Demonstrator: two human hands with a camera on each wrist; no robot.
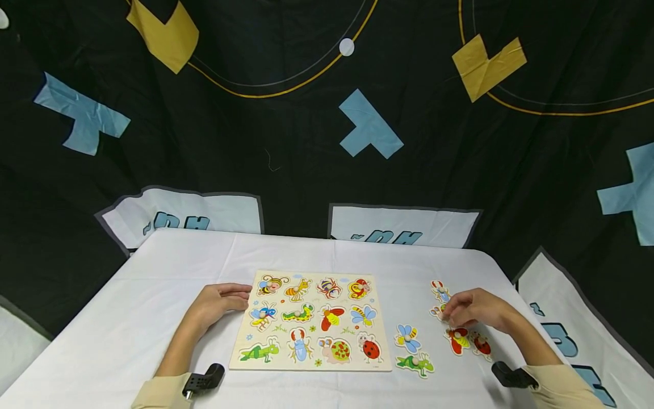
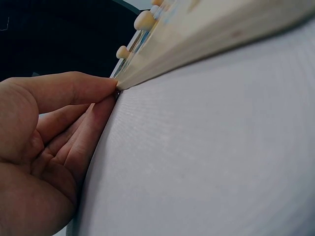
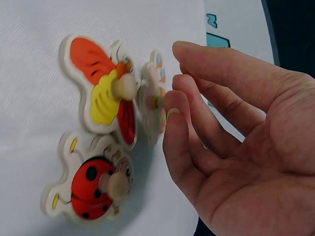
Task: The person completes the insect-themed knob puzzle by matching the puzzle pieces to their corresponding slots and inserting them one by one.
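Note:
A wooden insect peg puzzle board [image 1: 278, 328] lies on the table. My left hand [image 1: 210, 307] rests at its left edge, and in the left wrist view the fingertips [image 2: 110, 87] touch the board's corner. My right hand [image 1: 477, 308] hovers over loose pieces at the right, with a gap between thumb and fingers. Nearest its fingertips is a snail piece [image 3: 151, 105], partly hidden by the hand in the head view. Close by lie a red-and-yellow winged insect piece [image 3: 103, 110] and a ladybug piece [image 3: 91, 184], each with a wooden knob.
A stag beetle piece [image 1: 438, 288] lies beyond the right hand. Between board and hand are a blue-winged bee piece [image 1: 407, 339] and a green grasshopper piece [image 1: 415, 364]. Wooden knobs [image 2: 144, 20] stand up from the board. White cloth [image 1: 189, 258] covers the table; a dark curtain [image 1: 286, 187] hangs behind.

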